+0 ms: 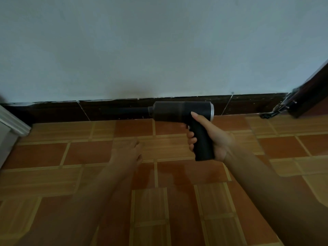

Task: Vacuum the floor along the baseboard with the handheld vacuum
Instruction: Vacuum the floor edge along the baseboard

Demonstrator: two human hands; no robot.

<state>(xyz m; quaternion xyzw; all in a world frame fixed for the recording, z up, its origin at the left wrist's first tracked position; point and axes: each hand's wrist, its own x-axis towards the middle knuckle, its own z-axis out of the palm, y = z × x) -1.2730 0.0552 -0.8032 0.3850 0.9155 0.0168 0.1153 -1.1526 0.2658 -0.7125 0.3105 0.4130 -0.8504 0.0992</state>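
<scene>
Handheld vacuum (182, 110) — black, pistol-shaped — held level before the dark baseboard (62, 112), nozzle pointing left; right hand (218, 139) grips its handle; left hand (127, 151) relaxed, empty, above the tiled floor (159, 174).

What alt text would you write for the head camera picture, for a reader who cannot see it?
A right hand grips the handle of a black handheld vacuum, its nozzle pointing left along the dark baseboard where a pale wall meets an orange tiled floor. The left hand hovers open nearby, holding nothing.
</scene>
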